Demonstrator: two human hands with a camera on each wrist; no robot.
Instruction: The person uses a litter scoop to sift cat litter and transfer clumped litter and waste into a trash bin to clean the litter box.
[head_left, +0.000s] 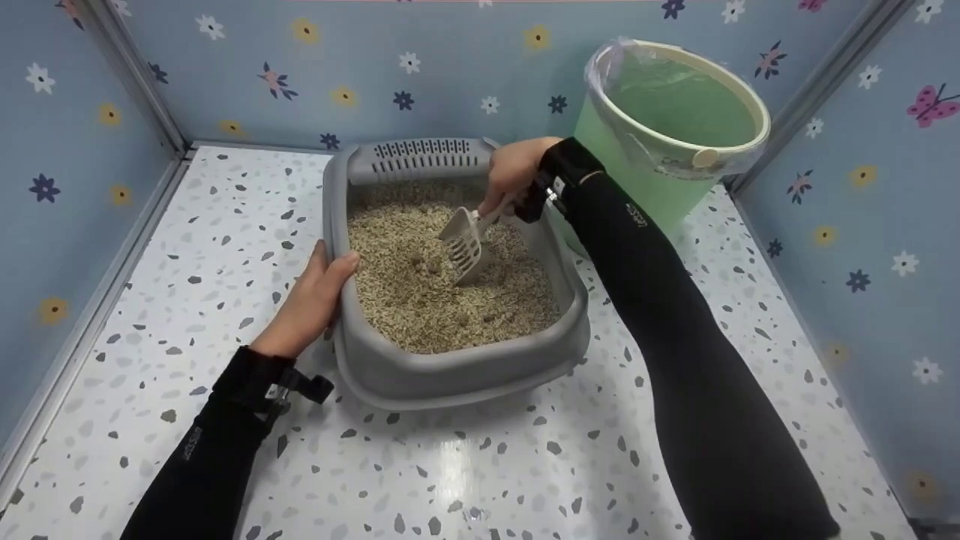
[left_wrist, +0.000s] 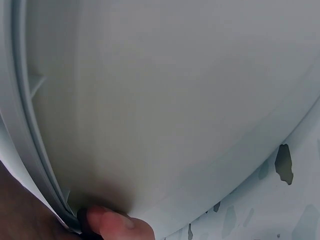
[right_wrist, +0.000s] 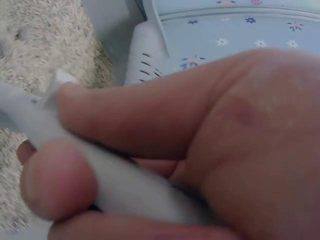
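Note:
A grey litter box (head_left: 457,379) stands on the floor, holding a bed of tan pellet litter (head_left: 405,300). At its left side, my left hand (head_left: 307,300) grips the rim, thumb over the top edge. The left wrist view shows a fingertip (left_wrist: 122,225) under the rim against the outer wall (left_wrist: 160,115). Over the litter, my right hand (head_left: 517,172) holds a pale slotted litter scoop (head_left: 463,247) tilted, its lower edge at the litter. In the right wrist view, thumb and fingers wrap the scoop's handle (right_wrist: 140,190). A few darker clumps show near the scoop.
Behind the box on the right stands a green bin (head_left: 622,142) with a cream rim and a clear liner. Flowered blue panels (head_left: 450,67) enclose the back and both sides. The floor (head_left: 450,480) is white with dark speckles.

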